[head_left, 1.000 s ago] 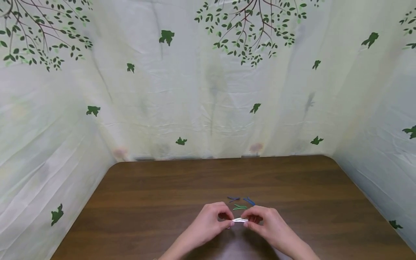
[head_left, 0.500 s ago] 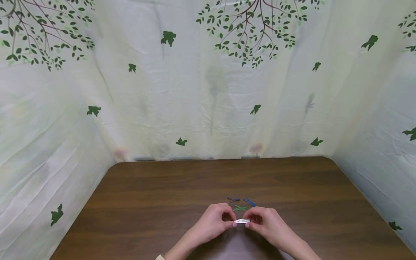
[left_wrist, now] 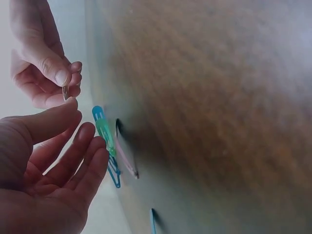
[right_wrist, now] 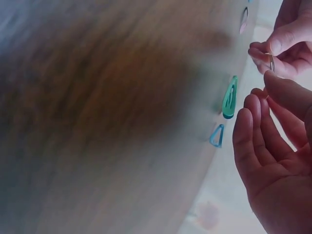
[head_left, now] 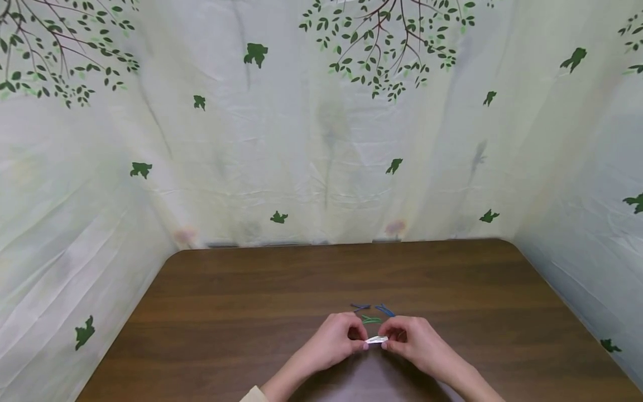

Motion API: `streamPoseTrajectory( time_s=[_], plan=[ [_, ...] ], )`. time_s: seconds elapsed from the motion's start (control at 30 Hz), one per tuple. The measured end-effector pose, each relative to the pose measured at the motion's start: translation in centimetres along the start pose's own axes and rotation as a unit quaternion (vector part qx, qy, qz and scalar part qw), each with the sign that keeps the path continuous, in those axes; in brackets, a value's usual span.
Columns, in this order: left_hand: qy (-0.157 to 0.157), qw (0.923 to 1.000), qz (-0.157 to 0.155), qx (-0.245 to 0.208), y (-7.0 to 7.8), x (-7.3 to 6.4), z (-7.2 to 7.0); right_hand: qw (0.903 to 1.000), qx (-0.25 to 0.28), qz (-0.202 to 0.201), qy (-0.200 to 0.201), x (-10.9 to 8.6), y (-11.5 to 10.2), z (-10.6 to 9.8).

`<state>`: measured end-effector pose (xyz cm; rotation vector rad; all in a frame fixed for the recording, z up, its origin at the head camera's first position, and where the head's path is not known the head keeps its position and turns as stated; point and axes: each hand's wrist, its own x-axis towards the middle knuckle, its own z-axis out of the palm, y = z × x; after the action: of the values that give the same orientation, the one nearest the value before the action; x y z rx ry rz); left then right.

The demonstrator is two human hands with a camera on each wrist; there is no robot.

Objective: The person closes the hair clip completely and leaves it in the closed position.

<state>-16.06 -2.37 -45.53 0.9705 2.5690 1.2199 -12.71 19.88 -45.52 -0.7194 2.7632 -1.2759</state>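
White clip [head_left: 377, 339] held between both hands, long axis close to a nine-to-three o'clock line.
The left hand [head_left: 339, 339] sits at nine o'clock from the clip and pinches that end between thumb and fingertip; the right hand [head_left: 417, 341] sits at three o'clock and pinches the opposite end. Neither hand is nearer; the clip spans the gap and appears raised off the worktop [head_left: 241, 290]. Loose on the worktop, in no container: a green clip [head_left: 372, 320] near twelve o'clock, a blue clip [head_left: 385, 311] between twelve and one, a dark clip [head_left: 361, 307] at eleven.
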Motion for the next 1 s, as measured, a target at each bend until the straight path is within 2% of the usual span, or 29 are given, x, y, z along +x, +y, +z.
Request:
streamPoseTrajectory(
  time_s=[0.23,0.5,0.73,1.0],
  plan=[
    [-0.015,0.9997,0.013,0.013,-0.1,0.4,0.7,0.9998,0.013,0.009,-0.014,-0.3,0.6,-0.4],
    [-0.018,0.9992,0.01,0.034,0.1,0.9,0.8,0.9983,0.041,0.02,-0.035,-0.1,1.4,-0.6],
    [-0.025,0.9977,0.017,0.061,0.1,1.1,0.9,0.9966,0.042,0.035,-0.062,0.2,1.8,-0.7],
    [-0.027,0.9972,0.018,0.068,-0.1,1.2,1.2,0.9962,0.037,0.036,-0.07,0.4,2.0,-0.6]
  ],
)
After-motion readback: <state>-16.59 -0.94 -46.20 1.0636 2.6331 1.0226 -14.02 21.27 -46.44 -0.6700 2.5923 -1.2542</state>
